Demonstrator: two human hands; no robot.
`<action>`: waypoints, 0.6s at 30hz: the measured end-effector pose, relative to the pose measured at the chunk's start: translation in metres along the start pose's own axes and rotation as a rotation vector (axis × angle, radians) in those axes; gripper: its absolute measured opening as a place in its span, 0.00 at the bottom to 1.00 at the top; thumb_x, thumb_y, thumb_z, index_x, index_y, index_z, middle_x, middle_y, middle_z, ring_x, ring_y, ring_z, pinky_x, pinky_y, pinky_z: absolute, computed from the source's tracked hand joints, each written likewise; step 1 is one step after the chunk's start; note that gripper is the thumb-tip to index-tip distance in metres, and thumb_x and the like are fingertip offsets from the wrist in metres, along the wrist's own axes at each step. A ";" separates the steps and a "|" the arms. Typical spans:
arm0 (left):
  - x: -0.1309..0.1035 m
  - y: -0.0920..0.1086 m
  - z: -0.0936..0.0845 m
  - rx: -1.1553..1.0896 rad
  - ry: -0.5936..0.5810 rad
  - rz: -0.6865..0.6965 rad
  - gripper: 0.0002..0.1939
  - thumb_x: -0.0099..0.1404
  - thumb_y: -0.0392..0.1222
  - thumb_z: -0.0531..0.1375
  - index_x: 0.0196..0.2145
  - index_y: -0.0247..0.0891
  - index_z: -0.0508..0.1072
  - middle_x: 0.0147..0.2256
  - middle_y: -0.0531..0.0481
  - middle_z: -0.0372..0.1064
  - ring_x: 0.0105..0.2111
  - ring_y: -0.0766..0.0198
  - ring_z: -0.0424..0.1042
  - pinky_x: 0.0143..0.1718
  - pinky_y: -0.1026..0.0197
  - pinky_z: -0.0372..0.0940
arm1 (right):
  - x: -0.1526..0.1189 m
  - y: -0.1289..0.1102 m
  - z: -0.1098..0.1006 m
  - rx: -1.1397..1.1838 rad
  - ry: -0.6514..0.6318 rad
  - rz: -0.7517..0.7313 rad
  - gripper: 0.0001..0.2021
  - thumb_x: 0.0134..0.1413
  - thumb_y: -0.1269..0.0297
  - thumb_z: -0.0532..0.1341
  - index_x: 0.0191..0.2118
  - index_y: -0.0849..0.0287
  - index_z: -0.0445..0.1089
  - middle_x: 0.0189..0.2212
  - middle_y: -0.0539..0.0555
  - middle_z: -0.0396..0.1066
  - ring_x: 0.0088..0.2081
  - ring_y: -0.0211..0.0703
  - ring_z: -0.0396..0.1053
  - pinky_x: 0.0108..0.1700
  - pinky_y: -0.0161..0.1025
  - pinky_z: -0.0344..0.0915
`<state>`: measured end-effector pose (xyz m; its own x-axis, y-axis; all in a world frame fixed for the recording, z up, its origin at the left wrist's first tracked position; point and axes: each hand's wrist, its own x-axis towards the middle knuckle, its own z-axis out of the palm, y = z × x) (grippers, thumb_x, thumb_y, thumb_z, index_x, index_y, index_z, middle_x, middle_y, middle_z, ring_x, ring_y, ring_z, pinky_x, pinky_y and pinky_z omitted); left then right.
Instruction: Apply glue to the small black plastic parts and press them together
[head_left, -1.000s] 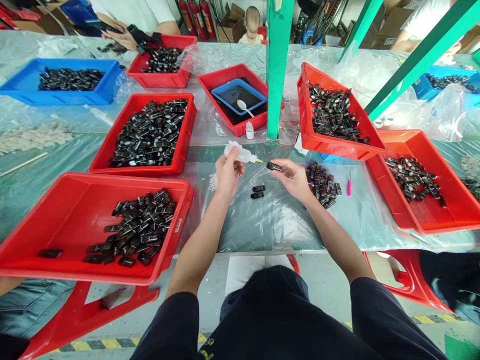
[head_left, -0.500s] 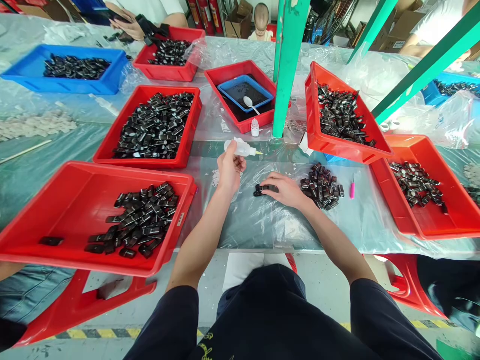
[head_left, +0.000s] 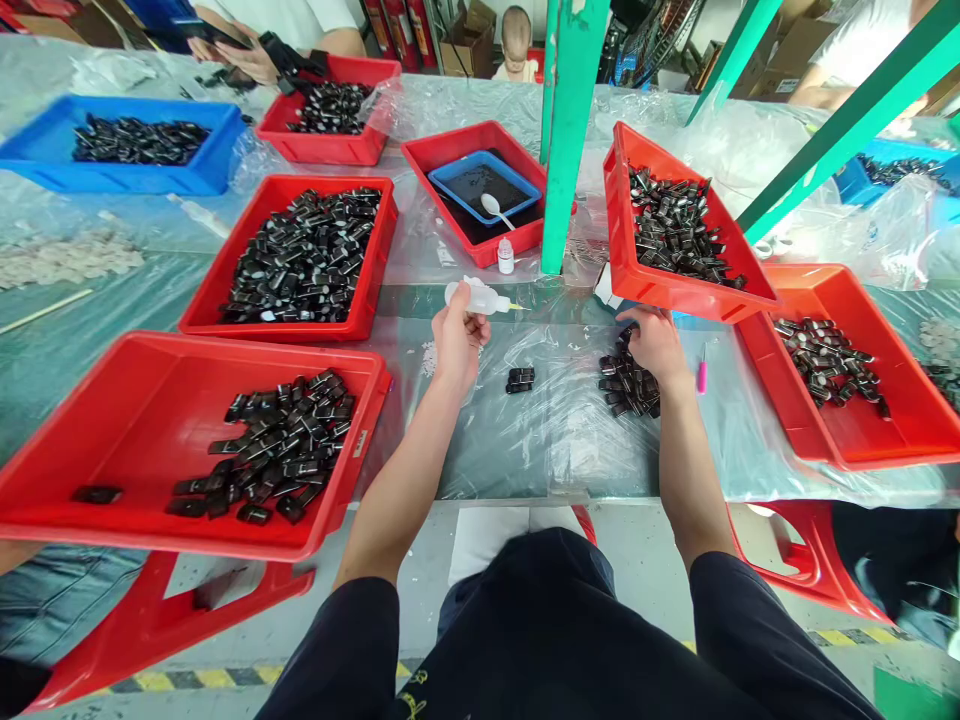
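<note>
My left hand [head_left: 457,340] is closed around a translucent squeeze bottle [head_left: 484,299]; its thin yellow needle tip points right. Below and to the right of that tip, a few small black parts [head_left: 520,380] lie side by side on the plastic-covered table [head_left: 555,440]. My right hand [head_left: 657,345] reaches down onto the far right edge of a loose pile of small black parts [head_left: 626,385]. Its fingers are bent and drawn together, and what is between them is hidden. A pink-handled pick [head_left: 703,377] lies just right of that hand.
Red bins [head_left: 381,255] of black parts flank me on both sides. A green post [head_left: 566,150] rises ahead beside a small white bottle [head_left: 505,256]. A blue tray [head_left: 450,172] with a white spoon [head_left: 495,208] sits in a red bin. Other people sit across the table.
My right hand has let go of the black parts in the middle and moved right to the pile. My left hand keeps the squeeze bottle in nearly the same place.
</note>
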<state>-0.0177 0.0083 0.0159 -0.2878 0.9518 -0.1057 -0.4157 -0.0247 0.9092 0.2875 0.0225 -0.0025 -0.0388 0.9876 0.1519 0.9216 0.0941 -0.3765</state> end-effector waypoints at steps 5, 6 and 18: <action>0.001 0.000 0.000 -0.007 0.004 0.001 0.26 0.62 0.67 0.65 0.25 0.41 0.69 0.19 0.54 0.61 0.16 0.71 0.60 0.16 0.62 0.51 | 0.003 0.009 0.008 -0.057 -0.071 0.114 0.22 0.55 0.77 0.55 0.50 0.54 0.79 0.52 0.62 0.75 0.57 0.63 0.66 0.58 0.62 0.66; 0.000 0.001 0.000 -0.012 0.004 0.002 0.26 0.62 0.67 0.65 0.25 0.41 0.69 0.19 0.54 0.61 0.16 0.71 0.60 0.16 0.62 0.52 | 0.004 0.009 0.008 -0.058 -0.074 0.130 0.21 0.56 0.76 0.56 0.50 0.55 0.78 0.51 0.63 0.76 0.56 0.63 0.67 0.58 0.62 0.65; -0.002 0.003 0.001 -0.012 -0.008 0.000 0.27 0.62 0.67 0.65 0.24 0.40 0.68 0.19 0.54 0.61 0.16 0.71 0.61 0.16 0.62 0.51 | 0.006 -0.015 0.016 0.193 -0.008 -0.041 0.13 0.60 0.68 0.56 0.50 0.58 0.68 0.46 0.64 0.77 0.48 0.58 0.74 0.51 0.51 0.68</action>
<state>-0.0175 0.0065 0.0189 -0.2807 0.9543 -0.1020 -0.4260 -0.0286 0.9043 0.2673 0.0289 -0.0103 -0.0786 0.9833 0.1642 0.8278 0.1561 -0.5388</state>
